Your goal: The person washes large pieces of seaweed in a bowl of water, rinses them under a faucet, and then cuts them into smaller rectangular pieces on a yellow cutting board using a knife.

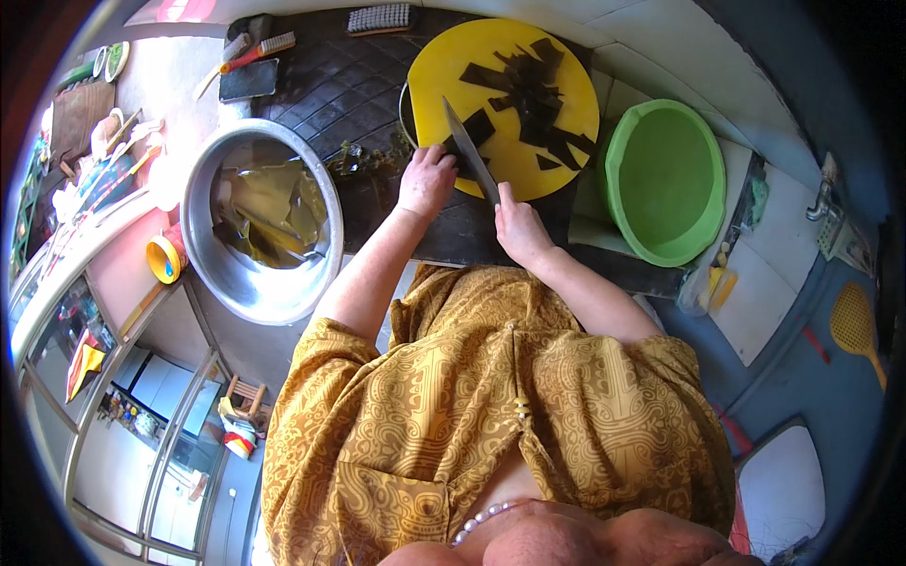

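On a round yellow cutting board lie many cut strips and squares of dark kelp-like sheet. My right hand grips the handle of a kitchen knife, its long blade slanting up and left across the board. At the board's lower left edge, my left hand presses its bent fingertips on a dark uncut-looking piece beside the blade. Left of my left arm, a metal basin holds broad olive-brown sheets in liquid. A green plastic basin stands to the right of the board.
Wet leafy scraps lie on the dark counter between metal basin and board. Behind are a scrub brush, a red-handled brush and a dark block. A tap and a tiled wall are at the right.
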The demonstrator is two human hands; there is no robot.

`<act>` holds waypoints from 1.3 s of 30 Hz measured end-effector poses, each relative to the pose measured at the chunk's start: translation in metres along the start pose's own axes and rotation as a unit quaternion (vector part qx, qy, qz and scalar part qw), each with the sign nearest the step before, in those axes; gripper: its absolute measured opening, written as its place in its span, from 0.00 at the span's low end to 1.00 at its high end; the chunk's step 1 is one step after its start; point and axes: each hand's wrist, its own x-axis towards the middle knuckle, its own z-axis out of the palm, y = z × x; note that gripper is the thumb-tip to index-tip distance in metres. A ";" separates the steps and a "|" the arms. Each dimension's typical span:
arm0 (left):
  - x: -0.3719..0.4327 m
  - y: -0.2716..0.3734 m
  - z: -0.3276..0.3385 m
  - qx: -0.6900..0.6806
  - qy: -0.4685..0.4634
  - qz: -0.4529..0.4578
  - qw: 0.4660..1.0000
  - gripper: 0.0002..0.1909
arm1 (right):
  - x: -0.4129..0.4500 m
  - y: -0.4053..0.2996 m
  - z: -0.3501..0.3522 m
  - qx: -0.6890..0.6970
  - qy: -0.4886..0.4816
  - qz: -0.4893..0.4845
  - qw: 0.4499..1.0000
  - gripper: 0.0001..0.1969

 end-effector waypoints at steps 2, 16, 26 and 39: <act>-0.002 -0.006 -0.002 0.042 -0.050 0.058 0.996 0.17 | 0.001 -0.002 0.004 -0.068 -0.032 0.033 0.997 0.17; 0.019 -0.008 -0.006 0.026 -0.119 0.071 0.990 0.18 | 0.011 0.008 -0.012 -0.120 -0.036 0.038 0.991 0.18; 0.022 0.026 -0.020 -0.212 0.173 -0.047 0.961 0.14 | 0.012 0.029 -0.025 -0.029 0.059 -0.068 0.996 0.15; -0.175 -0.206 -0.099 0.030 0.245 -0.565 0.787 0.30 | 0.034 0.034 -0.028 -0.080 0.039 -0.034 0.995 0.22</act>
